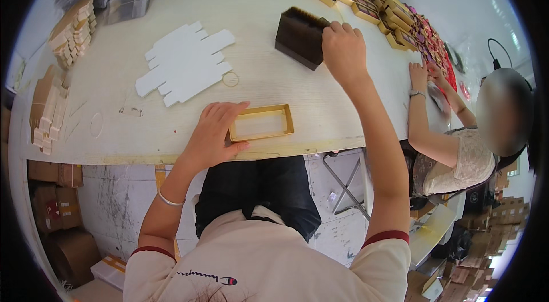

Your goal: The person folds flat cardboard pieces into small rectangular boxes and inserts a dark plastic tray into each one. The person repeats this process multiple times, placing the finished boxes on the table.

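So the left hand (211,133) has its fingers wrapped round the left end of a shallow rectangular gold cardboard box (264,134), thumb on the near side and the rest on the far side. That box sits open side up by the front edge of the pale wooden counter (114,130), pretty much right in front of the person.

The right hand (346,56) is stretched further out, fingers curled at the right side of a dark brown block-shaped container (300,39) with a ridged top. Honestly can't tell if those fingers are pinching anything or just touching, since the knuckles hide the tips.

Left of the container there's a flat white cardboard cutout stack (186,65) with tabbed edges, and a thin tan ring (230,79) lies just beside its lower right corner. Over on the far left you get bundles of folded tan cardboard (74,33). Back right is a bunch of small gold boxes with dark insides (366,8), next to a heap of red and purple pieces (434,42), where a co-worker (457,156) has both hands.
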`<state>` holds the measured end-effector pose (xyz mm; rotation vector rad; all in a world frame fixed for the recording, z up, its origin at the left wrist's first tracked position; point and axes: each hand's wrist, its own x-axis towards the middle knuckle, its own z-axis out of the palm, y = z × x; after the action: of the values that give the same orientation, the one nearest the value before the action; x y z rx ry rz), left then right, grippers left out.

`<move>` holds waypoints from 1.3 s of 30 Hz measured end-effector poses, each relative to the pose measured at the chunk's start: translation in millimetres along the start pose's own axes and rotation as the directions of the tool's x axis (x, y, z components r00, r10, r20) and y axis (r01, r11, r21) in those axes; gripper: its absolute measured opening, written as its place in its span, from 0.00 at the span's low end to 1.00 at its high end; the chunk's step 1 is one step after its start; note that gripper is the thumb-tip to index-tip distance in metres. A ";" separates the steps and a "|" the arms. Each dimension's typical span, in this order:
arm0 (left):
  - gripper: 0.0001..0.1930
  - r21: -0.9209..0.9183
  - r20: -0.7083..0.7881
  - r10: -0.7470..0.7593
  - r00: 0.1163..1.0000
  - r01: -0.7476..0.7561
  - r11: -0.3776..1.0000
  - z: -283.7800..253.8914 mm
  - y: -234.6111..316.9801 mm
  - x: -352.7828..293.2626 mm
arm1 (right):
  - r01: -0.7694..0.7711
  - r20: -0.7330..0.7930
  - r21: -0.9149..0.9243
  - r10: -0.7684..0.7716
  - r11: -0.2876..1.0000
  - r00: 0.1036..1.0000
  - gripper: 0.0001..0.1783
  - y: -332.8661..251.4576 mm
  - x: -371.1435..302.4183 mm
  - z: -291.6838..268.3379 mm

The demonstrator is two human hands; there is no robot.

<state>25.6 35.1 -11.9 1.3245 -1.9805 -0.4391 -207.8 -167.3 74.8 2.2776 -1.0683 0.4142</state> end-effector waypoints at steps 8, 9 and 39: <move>0.39 0.017 -0.034 -0.032 0.999 0.032 0.999 3.0 -2.2 -3.9 | -0.144 -0.355 0.671 0.485 0.728 0.799 0.07 11.1 -0.5 -42.2; 0.40 0.018 -0.047 -0.052 0.998 0.053 0.998 2.0 -2.7 -7.7 | -0.148 -0.149 0.871 0.538 0.468 0.830 0.08 3.6 -7.2 -58.4; 0.38 -0.058 0.156 -0.077 0.985 0.087 0.995 7.8 21.8 7.2 | 0.054 0.182 0.670 -0.235 0.740 0.955 0.41 -46.6 -138.1 -82.3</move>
<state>3.9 37.0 -1.2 1.3714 -2.0230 -0.6564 -261.3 -10.3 52.7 3.1046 -0.9417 0.4996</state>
